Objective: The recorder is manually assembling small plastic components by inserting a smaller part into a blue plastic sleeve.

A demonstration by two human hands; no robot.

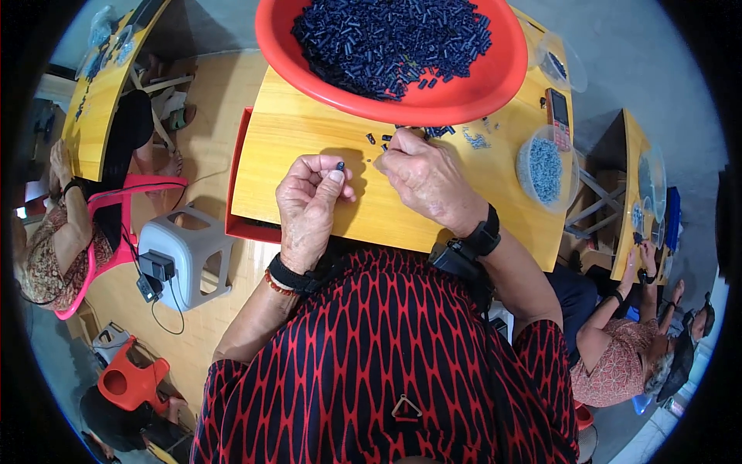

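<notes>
My left hand point(309, 205) is closed, with a small dark tube-shaped piece point(340, 165) pinched upright between thumb and forefinger. To its right, my right hand point(425, 182) hangs low over the yellow table point(278, 135) with its fingers pressed together; whatever is at their tips is too small to name. Several loose dark pieces point(371, 139) lie just beyond the right fingertips. A large red basin point(394, 112) heaped with dark blue tube pieces point(386, 42) stands at the far side. A small scatter of grey-blue pieces point(475, 139) lies right of my right hand.
A clear tub point(524, 182) of grey-blue pieces and a red phone point(557, 107) sit at the table's right, with another clear container point(553, 66) behind. On the left are a grey stool point(178, 240) bearing a black box and a pink chair point(108, 201). People work at both sides.
</notes>
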